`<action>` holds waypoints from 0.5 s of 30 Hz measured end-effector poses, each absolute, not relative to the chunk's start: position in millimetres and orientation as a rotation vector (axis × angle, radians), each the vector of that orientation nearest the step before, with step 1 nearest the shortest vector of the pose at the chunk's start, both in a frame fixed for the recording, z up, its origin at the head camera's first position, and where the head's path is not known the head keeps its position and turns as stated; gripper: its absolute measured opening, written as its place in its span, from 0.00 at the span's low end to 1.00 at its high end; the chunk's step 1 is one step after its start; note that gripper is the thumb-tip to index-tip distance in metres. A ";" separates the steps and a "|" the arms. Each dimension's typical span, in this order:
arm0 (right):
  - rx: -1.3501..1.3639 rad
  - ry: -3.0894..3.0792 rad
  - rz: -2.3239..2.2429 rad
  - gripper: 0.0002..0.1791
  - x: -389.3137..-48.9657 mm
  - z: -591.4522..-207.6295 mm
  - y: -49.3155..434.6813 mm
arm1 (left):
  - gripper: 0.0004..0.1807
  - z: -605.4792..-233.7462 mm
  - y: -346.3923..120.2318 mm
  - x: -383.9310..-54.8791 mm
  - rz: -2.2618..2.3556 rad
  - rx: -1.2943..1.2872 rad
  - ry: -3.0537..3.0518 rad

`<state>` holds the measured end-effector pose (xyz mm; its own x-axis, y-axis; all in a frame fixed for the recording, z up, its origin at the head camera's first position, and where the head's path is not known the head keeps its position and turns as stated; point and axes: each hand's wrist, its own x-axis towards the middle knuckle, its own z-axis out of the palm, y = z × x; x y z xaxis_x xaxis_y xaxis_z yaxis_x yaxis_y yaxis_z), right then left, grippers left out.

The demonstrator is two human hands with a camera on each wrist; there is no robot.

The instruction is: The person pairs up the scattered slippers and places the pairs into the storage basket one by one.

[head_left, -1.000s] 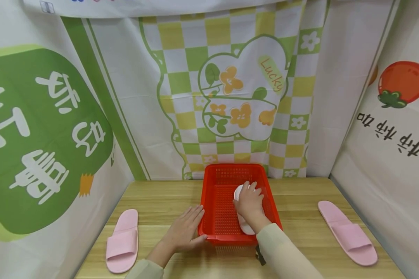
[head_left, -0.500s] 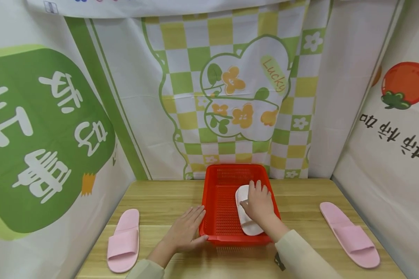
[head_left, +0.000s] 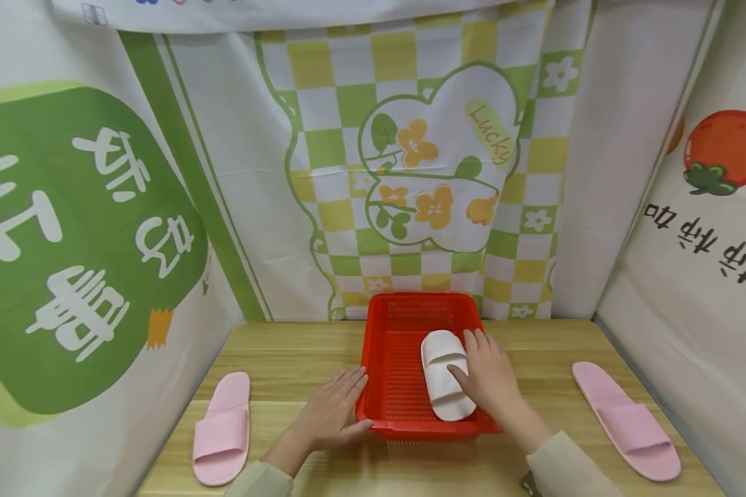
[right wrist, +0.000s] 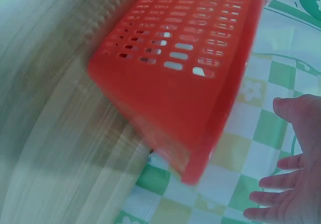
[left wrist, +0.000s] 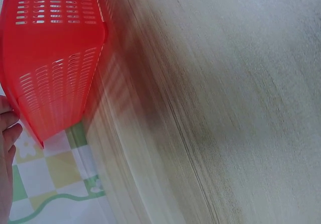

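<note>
A white slipper lies in the red plastic basket, against its right side with its strap facing up. My left hand rests at the basket's left rim, fingers straight and thumb near the front corner. In the left wrist view, fingertips touch the rim. Over the basket's right rim is my right hand, which holds nothing. The right wrist view shows that hand apart from the basket wall, its fingers spread and thumb held out.
A pink slipper lies on the wooden table at the left, and another pink slipper lies at the right. The basket stands near the checked cloth at the back. Printed cloth walls rise on both sides.
My right hand has let go of the white slipper and moved right, off it to the basket's right rim. The slipper stays in the basket. My left hand keeps its place.
</note>
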<state>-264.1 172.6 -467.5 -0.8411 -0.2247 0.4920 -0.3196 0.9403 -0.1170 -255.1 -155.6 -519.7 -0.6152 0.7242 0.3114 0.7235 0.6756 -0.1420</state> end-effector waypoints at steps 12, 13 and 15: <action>0.399 -2.541 0.397 0.40 -250.0 -458.4 216.8 | 0.44 -519.1 -154.9 -255.7 -0.022 -1.155 -2.552; 0.391 -2.543 0.407 0.40 -248.8 -458.0 220.8 | 0.44 -518.9 -155.2 -255.7 -0.028 -1.156 -2.550; 0.376 -2.542 0.431 0.40 -246.3 -457.6 228.6 | 0.44 -518.8 -156.0 -255.8 -0.028 -1.157 -2.553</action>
<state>-246.3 228.6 -457.6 -0.8211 -0.1776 0.5425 -0.3466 0.9103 -0.2265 -255.8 -156.0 -518.8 -0.6122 0.7273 0.3102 0.7339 0.6687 -0.1193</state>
